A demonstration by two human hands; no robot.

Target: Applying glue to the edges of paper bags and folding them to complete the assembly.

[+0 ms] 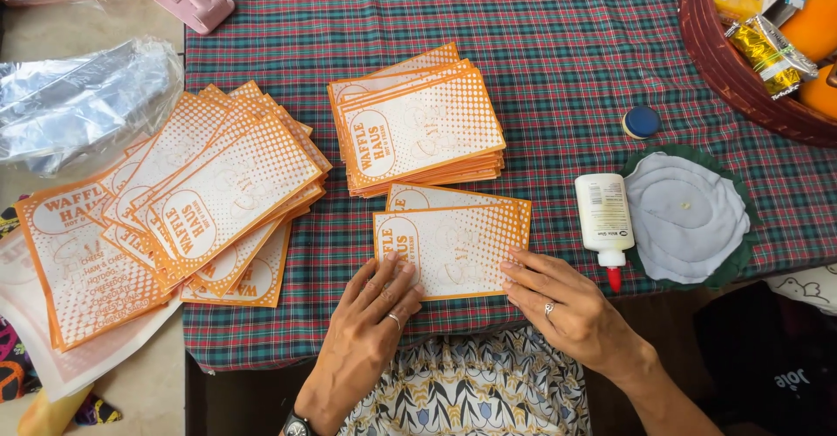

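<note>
I see 2 bare hands low in head view, palms down. Left hand point(373, 314): fingers together, extended forward and pressed flat, ring on 1 finger, dark watch at wrist (only partly in frame). Right hand point(562, 301): fingers spread slightly, angled toward left, flat, ring on 1 finger. Forearms enter from bottom edge, well apart.

I see only one view, from head camera, no second view to share scene. Camera looks almost straight down from above near table edge point(261, 349), quite close. Person's lap is at bottom of frame, far side of plaid cloth point(558, 44) at top. Left hand point(370, 331) and right hand point(567, 305) enter from bottom centre. Basket point(715, 70) is cut by top right corner, plastic wrap point(78, 105) by left edge.
</note>
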